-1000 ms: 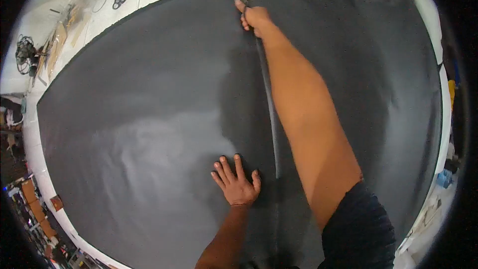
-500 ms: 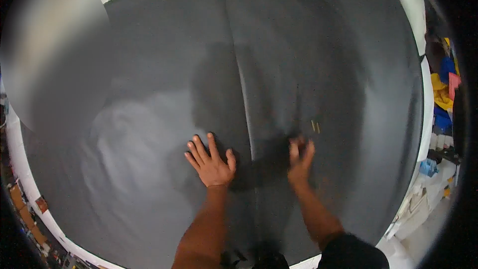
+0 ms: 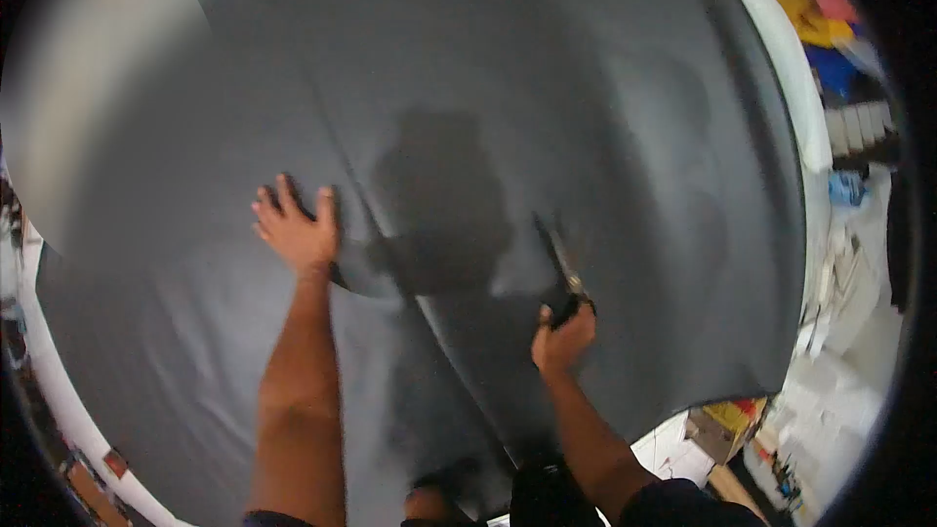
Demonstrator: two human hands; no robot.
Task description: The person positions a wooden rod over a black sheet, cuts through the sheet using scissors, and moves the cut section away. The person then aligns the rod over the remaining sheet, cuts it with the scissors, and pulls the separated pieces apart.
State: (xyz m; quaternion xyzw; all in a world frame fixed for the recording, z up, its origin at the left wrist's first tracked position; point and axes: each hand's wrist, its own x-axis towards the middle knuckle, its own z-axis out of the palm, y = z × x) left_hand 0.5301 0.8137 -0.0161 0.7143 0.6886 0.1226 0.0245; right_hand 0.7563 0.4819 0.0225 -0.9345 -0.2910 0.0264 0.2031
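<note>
Over dark sheeting (image 3: 673, 205), scissors (image 3: 573, 281) extend beyond right fingers (image 3: 584, 324).

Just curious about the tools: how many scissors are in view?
1: black-handled metal scissors in the bare right hand, over the dark-grey sheet; others may be hidden.

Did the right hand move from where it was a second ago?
Yes. The right hand came back from near the far end of the long line to its right side.

Large smooth dark-grey sheet (image 3: 673, 312) is lying spread (diagonal line running through); black-handled metal scissors (image 3: 573, 283) are pointing forward over it.
</note>
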